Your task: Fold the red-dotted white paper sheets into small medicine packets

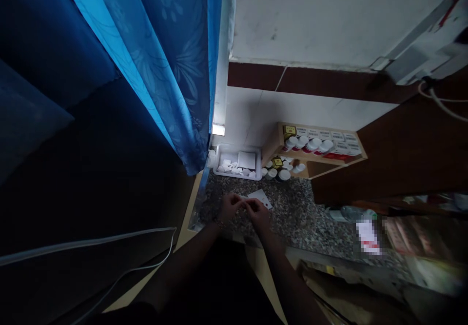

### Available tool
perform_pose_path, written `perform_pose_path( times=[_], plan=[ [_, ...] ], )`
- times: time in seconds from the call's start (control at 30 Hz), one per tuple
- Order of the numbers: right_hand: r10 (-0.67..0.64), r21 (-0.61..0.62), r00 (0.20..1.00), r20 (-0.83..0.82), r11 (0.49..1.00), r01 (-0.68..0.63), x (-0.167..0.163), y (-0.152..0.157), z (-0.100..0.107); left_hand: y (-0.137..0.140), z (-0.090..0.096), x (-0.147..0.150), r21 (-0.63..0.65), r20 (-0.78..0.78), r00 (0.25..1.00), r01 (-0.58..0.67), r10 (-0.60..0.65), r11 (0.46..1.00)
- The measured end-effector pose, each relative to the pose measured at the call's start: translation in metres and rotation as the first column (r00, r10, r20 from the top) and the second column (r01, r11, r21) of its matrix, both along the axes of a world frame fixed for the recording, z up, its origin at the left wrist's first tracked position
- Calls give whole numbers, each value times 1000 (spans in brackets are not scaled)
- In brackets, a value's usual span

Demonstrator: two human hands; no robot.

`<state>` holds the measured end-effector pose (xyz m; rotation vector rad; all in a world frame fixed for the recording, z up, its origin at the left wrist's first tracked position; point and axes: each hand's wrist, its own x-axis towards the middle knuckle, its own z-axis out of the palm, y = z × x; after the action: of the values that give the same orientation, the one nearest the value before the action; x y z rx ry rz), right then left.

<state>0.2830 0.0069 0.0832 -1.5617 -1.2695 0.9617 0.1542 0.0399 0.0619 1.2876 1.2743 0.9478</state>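
Observation:
Over the speckled stone counter (292, 208), my left hand (230, 206) and my right hand (257, 212) meet fingertip to fingertip. Both are closed in a pinch. A small whitish bit shows at the fingertips, too small and dim to name. Just beyond my right hand lies a white paper (262, 197) with a dark spot on it, partly behind the fingers. Farther back stands a white plastic tray (238, 176) holding several small white pieces (234, 167) and a flat white square (246, 160). A band circles my left wrist.
A wooden shelf (340, 166) with white-capped bottles (313, 144) and small boxes (343, 145) stands at the back right; more bottles (283, 175) are beside it. A blue curtain (175, 71) hangs at left. A clear bottle (353, 213) lies right. White cables (109, 241) run at lower left.

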Motion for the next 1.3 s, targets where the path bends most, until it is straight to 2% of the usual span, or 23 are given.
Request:
perform_pose_path(
  times=[0.1, 0.17, 0.23, 0.43, 0.53, 0.67, 0.8, 0.93, 1.07, 1.3],
  plan=[
    [-153, -63, 961, -229, 988, 142, -10, 3, -6, -4, -7, 7, -61, 151, 974, -161, 169, 985],
    [-188, -101, 926, -328, 981, 164, -14, 5, -12, -6, -9, 8, -68, 152, 965, -207, 215, 976],
    [-197, -108, 913, -358, 980, 170, -16, 5, -18, -7, -10, 7, -57, 104, 966, -234, 239, 971],
    [-139, -150, 941, -309, 984, 96, -17, 0, -37, -11, -18, -1, -184, -14, 981, -192, 193, 964],
    [-108, -165, 966, -235, 984, 70, -20, -4, -43, -15, -21, -1, -134, -70, 982, -184, 175, 974],
    [-146, -136, 987, -64, 981, 136, -27, -7, -48, -20, -20, 4, -113, -113, 975, -204, 191, 972],
    [-182, -101, 983, -35, 979, 177, -31, -8, -55, -17, -19, 6, -146, -138, 970, -221, 202, 964],
    [-195, -110, 980, -27, 975, 191, -32, -9, -59, -13, -21, 8, -122, -138, 971, -213, 196, 970],
    [-198, -95, 980, 33, 975, 200, -30, -6, -58, -15, -26, 9, -110, -70, 972, -230, 223, 967],
    [-187, -109, 982, -10, 977, 185, -28, -3, -64, -8, -36, 1, -185, -27, 971, -238, 237, 954]
  ],
)
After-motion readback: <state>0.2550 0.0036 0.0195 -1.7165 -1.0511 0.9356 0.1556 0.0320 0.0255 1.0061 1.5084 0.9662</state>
